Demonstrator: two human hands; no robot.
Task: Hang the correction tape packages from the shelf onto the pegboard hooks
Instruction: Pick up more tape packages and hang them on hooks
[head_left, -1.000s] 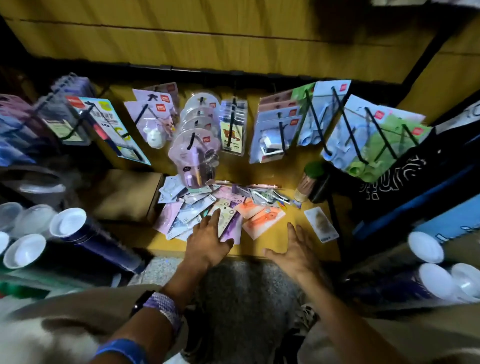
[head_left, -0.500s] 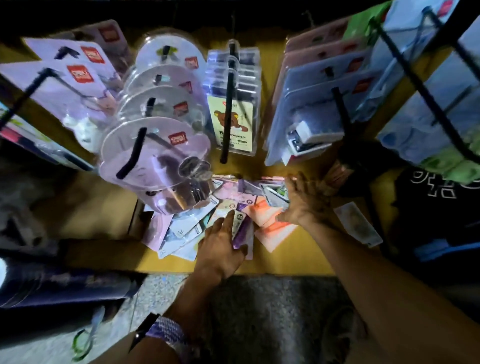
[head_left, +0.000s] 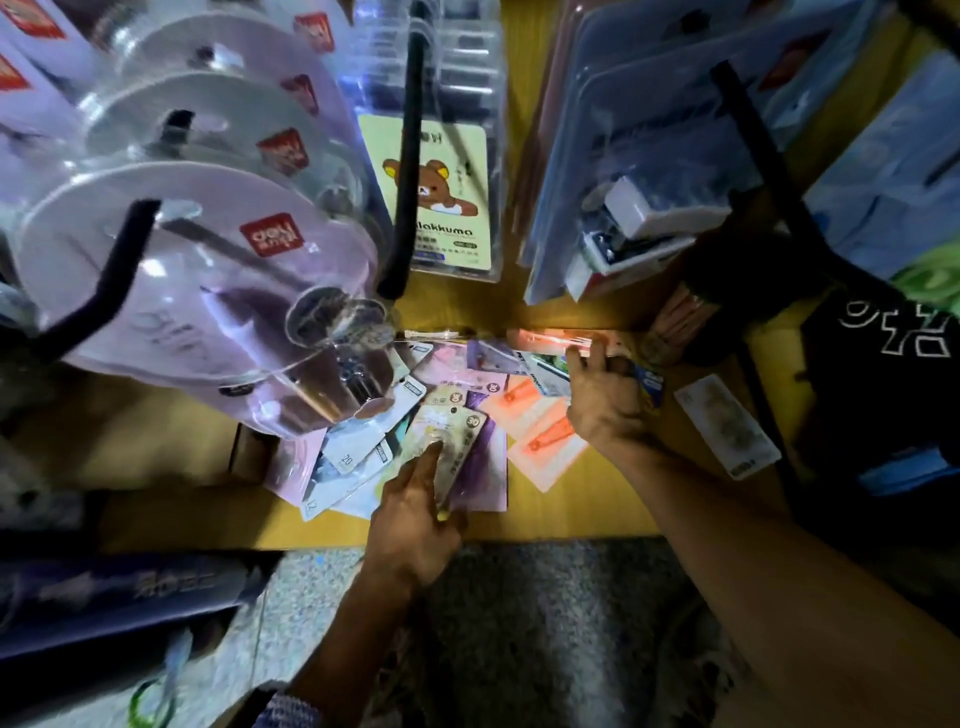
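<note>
Many packages (head_left: 415, 431) loose on shelf (head_left: 597, 514)

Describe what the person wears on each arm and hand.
Both forearms are bare, no sleeves or gloves in view. The left hand has a woven purple-and-white band at its wrist, at the frame's bottom edge. The right hand and its forearm show no band or watch.
</note>
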